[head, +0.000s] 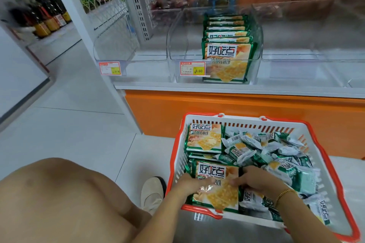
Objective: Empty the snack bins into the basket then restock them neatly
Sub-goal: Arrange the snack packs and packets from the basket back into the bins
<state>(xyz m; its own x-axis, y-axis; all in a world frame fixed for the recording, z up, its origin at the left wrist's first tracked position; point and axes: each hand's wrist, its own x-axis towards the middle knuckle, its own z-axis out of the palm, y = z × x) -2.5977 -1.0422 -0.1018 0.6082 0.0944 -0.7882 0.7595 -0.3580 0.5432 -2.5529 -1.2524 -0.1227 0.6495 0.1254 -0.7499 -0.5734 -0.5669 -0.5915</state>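
While crouched over the basket (335, 165) on the pale tiled floor (83, 124), gripped the large biscuit pack (216, 189) from both sides, with the left hand (188, 185) curled on its left edge and the right hand (258, 181) curled over its right edge. Found it lying flat and face up at the basket's near left corner, atop other packs, printed top pointing away toward the shelf (276, 89). Saw the middle bin (178, 49) straight ahead and above, well apart from both hands, with neither hand plainly nearer. Noted the row of packs (227, 45) standing on edge along that bin's right side, faces forward, with free room to their left. Judged a lift, a tip upright and a forward reach to be needed. Noted small packets (276, 154) heaped loose across the basket's right half.
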